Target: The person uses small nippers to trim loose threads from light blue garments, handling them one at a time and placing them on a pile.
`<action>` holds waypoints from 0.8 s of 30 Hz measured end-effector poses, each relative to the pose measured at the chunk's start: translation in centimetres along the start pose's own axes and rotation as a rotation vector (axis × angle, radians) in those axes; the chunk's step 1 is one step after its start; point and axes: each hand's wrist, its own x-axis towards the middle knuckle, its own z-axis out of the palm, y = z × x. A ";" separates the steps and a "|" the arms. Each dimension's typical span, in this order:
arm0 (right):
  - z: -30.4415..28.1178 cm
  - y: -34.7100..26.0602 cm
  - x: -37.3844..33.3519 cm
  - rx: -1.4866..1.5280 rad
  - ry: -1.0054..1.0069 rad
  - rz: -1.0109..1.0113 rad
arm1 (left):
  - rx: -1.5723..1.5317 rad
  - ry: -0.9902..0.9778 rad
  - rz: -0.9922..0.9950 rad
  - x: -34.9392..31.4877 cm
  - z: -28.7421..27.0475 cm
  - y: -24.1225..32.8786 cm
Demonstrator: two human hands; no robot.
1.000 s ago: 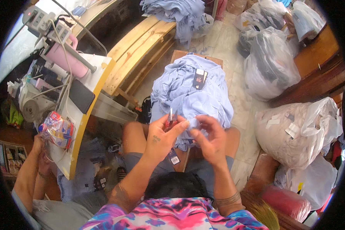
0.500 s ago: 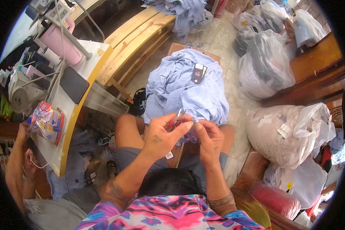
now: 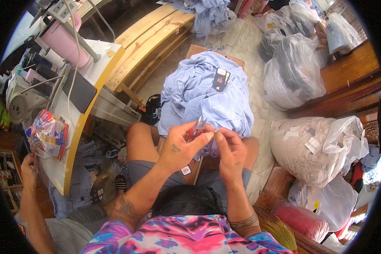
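Observation:
A pair of small red-handled thread snips (image 3: pixel 197 129) is held in my left hand (image 3: pixel 176 144), with the two metal blades pointing away from me and parted. Close beside it, my right hand (image 3: pixel 232 151) pinches a bit of light blue cloth between thumb and fingers. That cloth seems to belong to the light blue garment (image 3: pixel 199 91) heaped in front of my knees. A dark hang tag (image 3: pixel 221 79) rests on top of the heap. The pinched edge is partly hidden by my fingers.
A white table (image 3: pixel 84 76) with a yellow edge stands at left, bearing a pink tumbler (image 3: pixel 63 42), a phone (image 3: pixel 79 93) and a plastic packet (image 3: pixel 49 134). Another person's hand (image 3: pixel 28 170) is below it. Stuffed plastic bags (image 3: pixel 294 72) line the right side. A wooden bench (image 3: pixel 150 36) stands beyond.
The snips' blades have spread apart and show more plainly. Both my hands stay almost in place. At left, the other person's hand has moved down from the packet.

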 end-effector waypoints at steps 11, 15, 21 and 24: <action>-0.5 -0.2 0.0 -0.062 -0.002 0.065 | 0.118 0.029 0.025 -0.2 -0.1 -0.5; -0.7 0.2 0.2 -0.114 -0.014 -0.006 | 0.240 0.050 0.054 0.1 -0.4 -1.6; -0.9 0.1 0.5 -0.292 -0.017 -0.114 | 0.234 0.057 0.099 0.4 -0.3 -2.2; -0.9 0.2 0.3 -0.258 0.018 -0.103 | 0.126 0.080 0.064 0.4 0.4 -2.0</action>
